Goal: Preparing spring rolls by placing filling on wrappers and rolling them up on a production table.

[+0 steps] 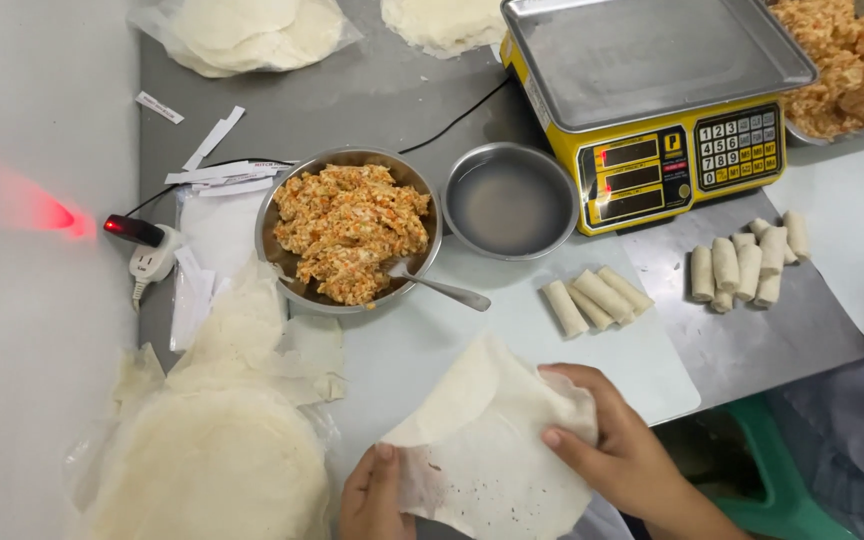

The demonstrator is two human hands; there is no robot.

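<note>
Pale wrapper sheet [492, 440] pinched by left hand [372, 495]; right hand [617, 450] grips its edge.

steel table [372, 100]: scale [652, 110], bowls [510, 200], wrappers [212, 470]

White wrapper [492, 440], orange filling [350, 230], yellow scale [652, 160]

Both hands [592, 450] peeling wrapper [487, 450], filling bowl [350, 232], scale [652, 100]
</note>
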